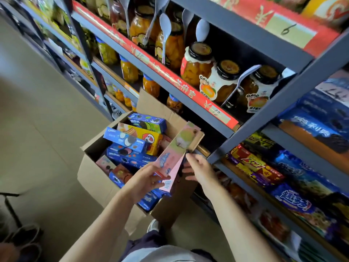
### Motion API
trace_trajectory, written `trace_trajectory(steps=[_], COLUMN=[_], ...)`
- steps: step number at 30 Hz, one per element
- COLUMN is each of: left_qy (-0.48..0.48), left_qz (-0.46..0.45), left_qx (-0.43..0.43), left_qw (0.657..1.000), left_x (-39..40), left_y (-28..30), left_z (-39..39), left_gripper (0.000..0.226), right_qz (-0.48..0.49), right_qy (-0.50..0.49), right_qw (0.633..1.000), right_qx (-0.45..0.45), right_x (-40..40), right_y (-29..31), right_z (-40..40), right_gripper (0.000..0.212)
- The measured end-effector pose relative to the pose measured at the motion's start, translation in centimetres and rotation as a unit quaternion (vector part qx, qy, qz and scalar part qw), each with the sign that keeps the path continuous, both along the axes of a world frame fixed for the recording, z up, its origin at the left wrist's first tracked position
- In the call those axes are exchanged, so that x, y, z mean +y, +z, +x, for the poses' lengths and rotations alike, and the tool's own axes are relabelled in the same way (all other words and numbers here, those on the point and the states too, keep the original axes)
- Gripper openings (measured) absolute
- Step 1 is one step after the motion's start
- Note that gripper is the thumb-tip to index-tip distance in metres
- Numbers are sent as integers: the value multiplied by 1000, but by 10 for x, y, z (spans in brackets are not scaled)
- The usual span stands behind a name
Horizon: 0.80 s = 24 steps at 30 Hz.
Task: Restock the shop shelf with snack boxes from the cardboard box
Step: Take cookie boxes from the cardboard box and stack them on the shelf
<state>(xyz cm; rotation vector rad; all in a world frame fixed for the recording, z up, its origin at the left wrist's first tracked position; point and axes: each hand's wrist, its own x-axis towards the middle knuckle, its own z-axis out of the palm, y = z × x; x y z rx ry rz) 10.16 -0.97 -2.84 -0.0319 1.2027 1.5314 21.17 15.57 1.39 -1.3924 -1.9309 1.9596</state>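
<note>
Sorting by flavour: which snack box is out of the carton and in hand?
The long pink snack box, gripped by the left hand above the cardboard box; the blue and yellow ones lie inside.

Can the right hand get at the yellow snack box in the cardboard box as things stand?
Probably yes. The yellow snack box lies exposed near the top of the open cardboard box; the right hand would only have to reach past the pink snack box held in the left hand.

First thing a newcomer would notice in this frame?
The long pink snack box at centre, gripped by the left hand with the right hand at its edge. Behind it sits the open brown cardboard box full of blue biscuit boxes. Above, glass jars of orange fruit line the grey shelf.
</note>
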Motion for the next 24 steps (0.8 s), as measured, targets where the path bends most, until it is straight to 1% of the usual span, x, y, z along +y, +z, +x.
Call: trace_trajectory(steps=[2, 4, 6, 8, 10, 13, 16, 17, 19, 20, 22, 24], left_qy=[-68, -115, -155, -193, -198, -159, -146, -143, -137, -137, -133, -127], left_qz=[47, 75, 89, 97, 100, 104, 111, 111, 107, 103, 107, 130], left_qx=[3, 26, 52, 99, 163, 259, 380, 407, 447, 476, 538, 594], left_qw=[997, 990, 982, 971, 961, 947, 907, 895, 878, 863, 825, 784], left_x=[1, 4, 8, 12, 20, 37, 56, 62, 75, 82, 97, 117], left_y=[13, 23, 32, 46, 68, 109, 140, 148, 166, 176, 192, 206], left_z=[0, -3, -8, -12, -12, -5, 8, 13, 26, 35, 55, 76], left_gripper=[65, 69, 66, 64, 65, 68, 59, 55, 50, 50, 55, 60], right_qz=[-46, -76, -67, -50, -40, -5, 27, 47, 95, 121, 168, 226], right_qy=[-23, -52, -65, -50, -9, 64, 69, 64, 38, 14, -47, -105], right_qw=[998, 990, 984, 979, 974, 963, 957, 954, 945, 940, 927, 913], right_qx=[47, 104, 153, 190, 225, 260, 281, 290, 310, 320, 332, 324], right_x=[-3, -1, 4, 10, 16, 22, 28, 31, 38, 41, 49, 56], right_y=[15, 32, 50, 66, 79, 97, 118, 127, 149, 161, 178, 188], right_z=[-5, -6, -2, 6, 15, 31, 49, 56, 74, 86, 112, 141], right_gripper=[40, 53, 47, 40, 35, 30, 31, 35, 52, 61, 82, 100])
